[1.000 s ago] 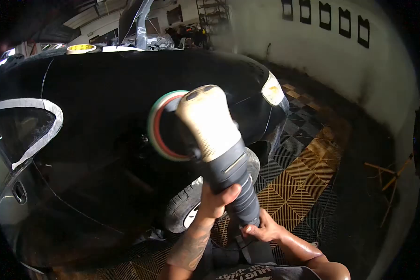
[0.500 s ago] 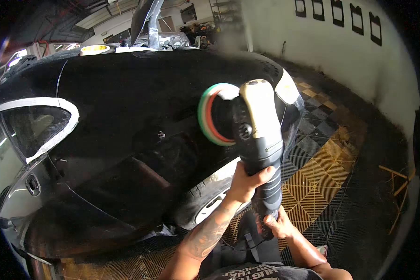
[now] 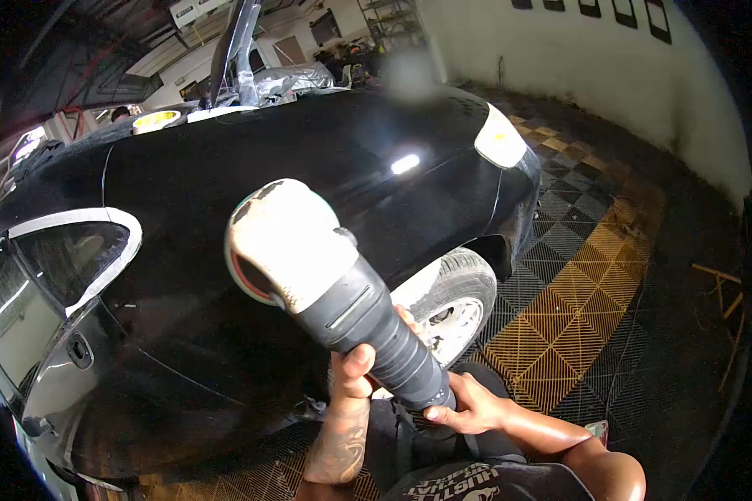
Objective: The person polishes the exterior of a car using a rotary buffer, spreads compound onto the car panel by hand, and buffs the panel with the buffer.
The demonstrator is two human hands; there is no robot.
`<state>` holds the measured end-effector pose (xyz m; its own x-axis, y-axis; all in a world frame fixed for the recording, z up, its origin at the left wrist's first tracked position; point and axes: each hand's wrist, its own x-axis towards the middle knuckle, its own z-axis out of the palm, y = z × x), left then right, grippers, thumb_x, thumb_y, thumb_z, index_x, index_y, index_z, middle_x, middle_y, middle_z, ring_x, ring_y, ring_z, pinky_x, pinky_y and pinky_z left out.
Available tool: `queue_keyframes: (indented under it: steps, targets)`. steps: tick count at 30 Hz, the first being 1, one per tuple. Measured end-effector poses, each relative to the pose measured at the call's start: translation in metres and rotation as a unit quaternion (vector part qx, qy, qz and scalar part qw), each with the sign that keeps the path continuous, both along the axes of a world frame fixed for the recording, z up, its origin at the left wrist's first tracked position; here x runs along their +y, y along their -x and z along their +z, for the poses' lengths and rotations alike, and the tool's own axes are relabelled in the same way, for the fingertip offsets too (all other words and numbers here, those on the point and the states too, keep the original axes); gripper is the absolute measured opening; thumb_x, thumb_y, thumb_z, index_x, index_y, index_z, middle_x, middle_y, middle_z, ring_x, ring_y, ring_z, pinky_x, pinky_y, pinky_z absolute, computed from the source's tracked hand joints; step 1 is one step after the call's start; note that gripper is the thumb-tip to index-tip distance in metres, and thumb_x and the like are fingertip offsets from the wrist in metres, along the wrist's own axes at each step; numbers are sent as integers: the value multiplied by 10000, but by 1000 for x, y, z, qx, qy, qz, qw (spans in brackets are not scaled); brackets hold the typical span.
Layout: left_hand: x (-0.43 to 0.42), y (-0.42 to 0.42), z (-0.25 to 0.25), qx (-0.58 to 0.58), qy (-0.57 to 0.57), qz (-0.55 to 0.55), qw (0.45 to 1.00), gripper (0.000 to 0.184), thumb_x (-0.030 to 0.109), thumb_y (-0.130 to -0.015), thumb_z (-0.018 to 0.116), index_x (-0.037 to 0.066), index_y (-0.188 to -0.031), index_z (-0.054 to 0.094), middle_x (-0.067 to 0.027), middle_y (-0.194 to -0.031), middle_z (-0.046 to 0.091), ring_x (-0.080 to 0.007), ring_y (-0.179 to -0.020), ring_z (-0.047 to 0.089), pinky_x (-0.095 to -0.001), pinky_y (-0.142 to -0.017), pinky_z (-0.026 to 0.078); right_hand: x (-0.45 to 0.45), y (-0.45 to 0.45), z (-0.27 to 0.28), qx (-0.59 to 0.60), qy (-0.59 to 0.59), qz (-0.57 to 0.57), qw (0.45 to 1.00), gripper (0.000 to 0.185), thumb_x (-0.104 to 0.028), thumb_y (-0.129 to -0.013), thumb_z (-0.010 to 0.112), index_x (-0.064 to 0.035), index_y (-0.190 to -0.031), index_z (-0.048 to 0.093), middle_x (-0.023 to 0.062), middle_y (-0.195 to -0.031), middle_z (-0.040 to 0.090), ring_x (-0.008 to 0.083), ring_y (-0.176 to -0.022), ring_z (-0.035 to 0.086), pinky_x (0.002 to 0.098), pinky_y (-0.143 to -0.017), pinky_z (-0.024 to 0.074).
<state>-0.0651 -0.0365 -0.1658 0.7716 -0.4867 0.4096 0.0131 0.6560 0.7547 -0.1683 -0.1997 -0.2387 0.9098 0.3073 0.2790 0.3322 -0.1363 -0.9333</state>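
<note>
A car polisher (image 3: pixel 372 313) with a pale head and a dark ribbed body slants up and left across the middle of the view. My left hand (image 3: pixel 355 376) wraps round its body from below. Lower down, my right hand (image 3: pixel 468 405) is closed on the rear end of the handle. The round pad faces the black car body panel (image 3: pixel 184 250), mostly hidden behind the polisher head; I cannot tell whether it touches the paint. A bright reflection shines on the panel farther right.
White masking tape edges the side window (image 3: pixel 67 242), and the tail lamp is covered in white (image 3: pixel 501 138). A tape roll (image 3: pixel 157 122) lies on top of the car. The wheel (image 3: pixel 455 313) stands close to my hands. Black and yellow grid tiles (image 3: pixel 551 338) cover the floor.
The polisher has swung left and down, from upright with its pad showing to slanting with its pale back towards me. Both hands have stayed on it. The view has shifted slightly.
</note>
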Motion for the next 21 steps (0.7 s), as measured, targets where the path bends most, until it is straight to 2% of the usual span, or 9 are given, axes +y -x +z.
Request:
queue_keyframes:
  steps: [3, 5, 7, 9, 11, 12, 13, 17, 21]
  targets:
    - [-19, -8, -5, -18, -71, -22, 997, 784, 498, -717, 710, -12, -1264, 475, -147, -1089, 573, -287, -996, 612, -435, -898, 516, -13, 6, -7, -5, 4, -44, 999, 595, -411, -908, 691, 63, -1227, 527, 220, -930, 689, 271, -827, 679, 404, -771, 529]
    - [-38, -15, -10, -19, -68, -45, 996, 754, 455, -756, 706, -31, -1281, 470, -171, -1096, 594, -292, -1010, 620, -444, -906, 521, -27, 7, -20, 100, -4, -53, 994, 603, -407, -903, 695, 80, -1214, 523, 209, -893, 686, 267, -792, 667, 407, -764, 532]
    - [-57, -25, -15, -43, -75, -64, 994, 708, 434, -781, 703, -39, -1261, 483, -180, -1072, 611, -292, -986, 633, -436, -888, 532, -38, 9, -21, 99, -63, -71, 991, 530, -414, -926, 670, 59, -1128, 541, 103, -787, 647, 172, -670, 625, 343, -648, 528]
    - [-80, -31, -15, -49, -77, -56, 994, 635, 403, -812, 688, -43, -1228, 508, -174, -1030, 638, -271, -924, 664, -397, -829, 560, -50, 9, -21, 93, -90, -82, 988, 488, -415, -944, 646, 38, -1090, 541, 56, -766, 617, 124, -653, 605, 306, -620, 517]
    - [-103, -42, -22, -60, -89, -44, 993, 593, 377, -823, 680, -32, -1220, 518, -163, -1012, 647, -252, -886, 673, -382, -802, 569, -60, 7, -30, 68, -108, -107, 986, 465, -427, -956, 627, 19, -1051, 536, 40, -758, 606, 124, -639, 598, 297, -605, 509]
    - [-112, -40, -17, -26, -47, -77, 996, 343, 192, -856, 703, 9, -1134, 619, -42, -977, 665, -133, -826, 640, -297, -797, 529, -65, 7, -34, 69, -124, -114, 983, 452, -430, -959, 623, 8, -1028, 537, 39, -752, 604, 129, -641, 599, 296, -603, 505]
    - [-119, -45, -14, -41, -62, -90, 993, 339, 207, -850, 729, 5, -1107, 638, -37, -973, 675, -118, -837, 637, -296, -792, 528, -68, 6, -36, 71, -139, -120, 980, 440, -433, -962, 618, -3, -1004, 538, 39, -747, 601, 133, -642, 600, 296, -601, 502]
    - [-128, -39, -7, -20, -79, -36, 996, 350, 217, -833, 767, -1, -1088, 666, -48, -990, 693, -118, -859, 639, -305, -808, 527, -60, 5, -32, 66, -196, -128, 970, 506, -526, -975, 547, -23, -918, 551, 47, -701, 595, 146, -616, 586, 304, -582, 487]
    - [-101, -34, -6, -23, -99, -40, 994, 345, 199, -835, 757, 0, -1100, 661, -56, -993, 693, -134, -874, 648, -314, -821, 526, -39, 4, -45, 60, -207, -111, 970, 477, -498, -966, 580, -23, -938, 557, 48, -701, 602, 146, -621, 591, 303, -598, 495]
